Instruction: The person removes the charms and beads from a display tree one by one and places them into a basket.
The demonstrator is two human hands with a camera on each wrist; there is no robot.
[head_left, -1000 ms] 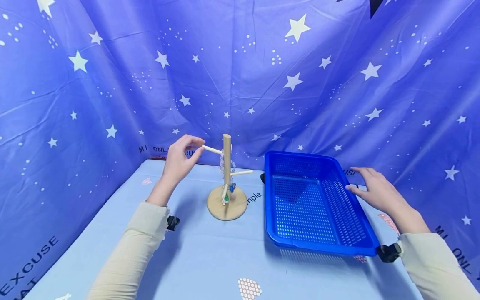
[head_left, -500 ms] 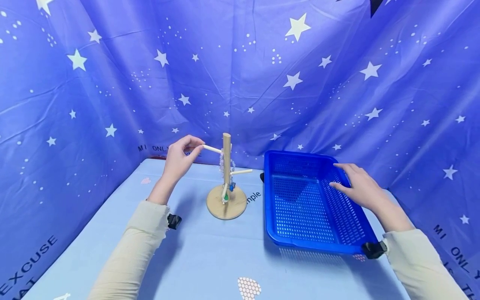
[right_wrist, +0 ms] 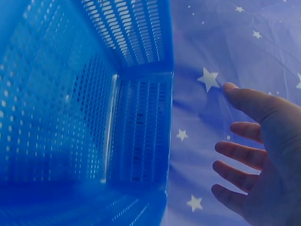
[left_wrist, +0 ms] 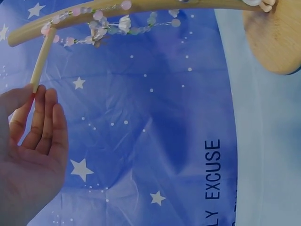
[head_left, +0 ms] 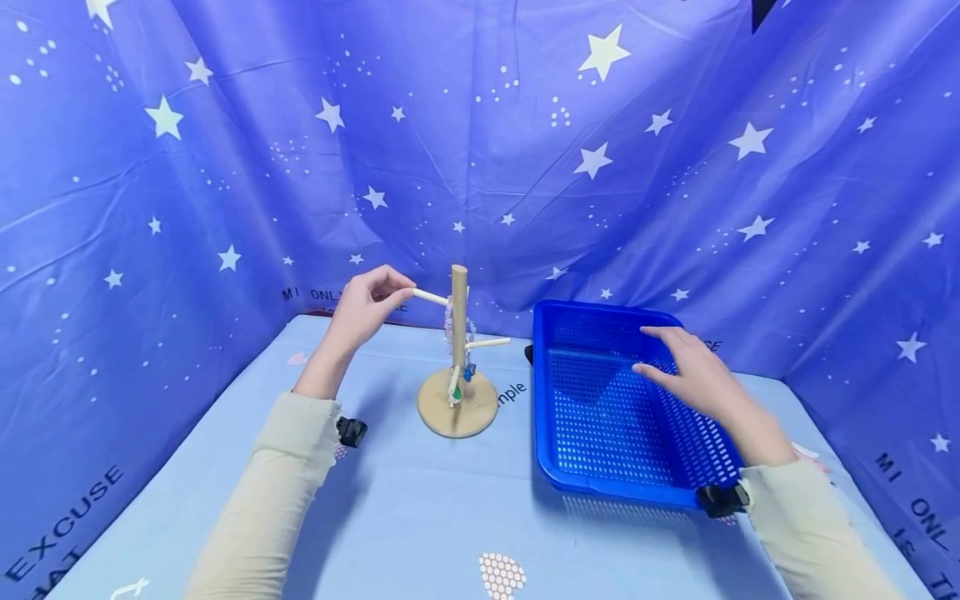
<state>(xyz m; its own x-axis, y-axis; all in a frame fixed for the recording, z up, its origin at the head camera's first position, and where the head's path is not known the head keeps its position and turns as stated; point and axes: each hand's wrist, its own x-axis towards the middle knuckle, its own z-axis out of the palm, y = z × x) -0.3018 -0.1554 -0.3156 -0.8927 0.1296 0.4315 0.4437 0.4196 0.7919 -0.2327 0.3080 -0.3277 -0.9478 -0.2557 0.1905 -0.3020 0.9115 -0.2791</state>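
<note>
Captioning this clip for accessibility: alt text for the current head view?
A person's left hand pinches the tip of an upper peg on a wooden stand hung with beaded strands. The right hand, holding nothing, appears above a blue perforated basket. Stand and basket sit on a light-blue table before a starry blue curtain.

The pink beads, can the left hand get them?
Probably yes: the left hand pinches the tip of the wooden peg, and only bare peg lies between it and the pink beads.
</note>
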